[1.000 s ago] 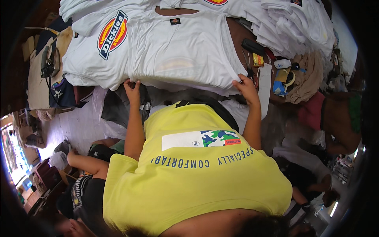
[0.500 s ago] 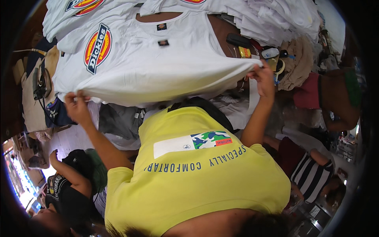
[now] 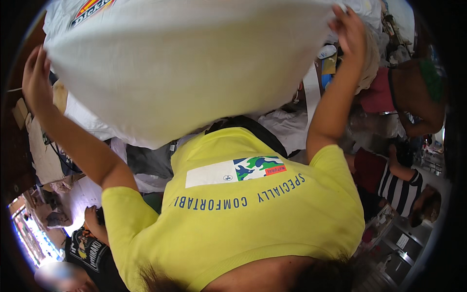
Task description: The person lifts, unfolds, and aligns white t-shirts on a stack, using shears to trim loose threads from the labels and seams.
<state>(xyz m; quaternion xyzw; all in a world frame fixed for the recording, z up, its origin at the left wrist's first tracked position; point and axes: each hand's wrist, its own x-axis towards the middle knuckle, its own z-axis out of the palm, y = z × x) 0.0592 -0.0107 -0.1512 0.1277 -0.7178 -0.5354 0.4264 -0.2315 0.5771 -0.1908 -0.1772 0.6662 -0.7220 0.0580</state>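
A white sleeveless shirt is stretched taut and lifted between my hands, its plain cloth filling the upper middle of the view. My left hand is raised at the far left, its fingers closed on one corner of the cloth. At the upper right, my right hand pinches the opposite corner. The cloth sags toward me between them and hides most of the table beneath. Behind its upper left part, a white shirt with a red, yellow and dark printed badge shows.
Right of the cloth lie a small white and blue object and bunched beige fabric. Grey cloth hangs close before me. People sit nearby: one in black at lower left, one in stripes at right.
Both hands have risen and spread apart, carrying the shirt's lower edge up. The lifted cloth now covers the neckline and most of the badge shirt seen before.
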